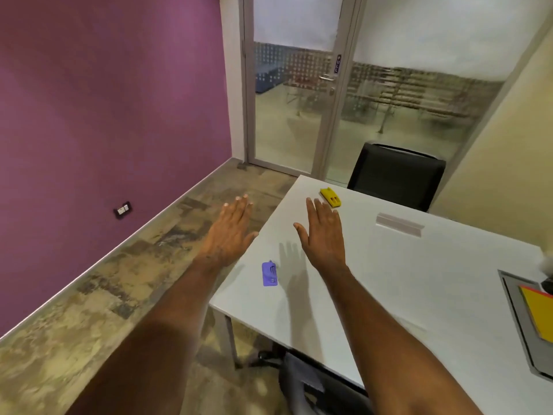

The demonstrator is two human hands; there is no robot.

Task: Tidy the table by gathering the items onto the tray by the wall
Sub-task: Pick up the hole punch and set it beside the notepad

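While both hands hover flat, purple item (270, 274) lies lengthwise (front-to-back), untouched.

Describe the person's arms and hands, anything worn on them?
Both forearms are bare, with no sleeves in view. The left hand and right hand show no gloves, rings, watch or bands. Nails look short; finer marks are too blurred to tell.

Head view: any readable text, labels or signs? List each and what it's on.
Purple sign on the glass door: white vertical lettering, too blurred to read.
Purple item, yellow item on the table: no legible text.
Wall socket: no readable marking.
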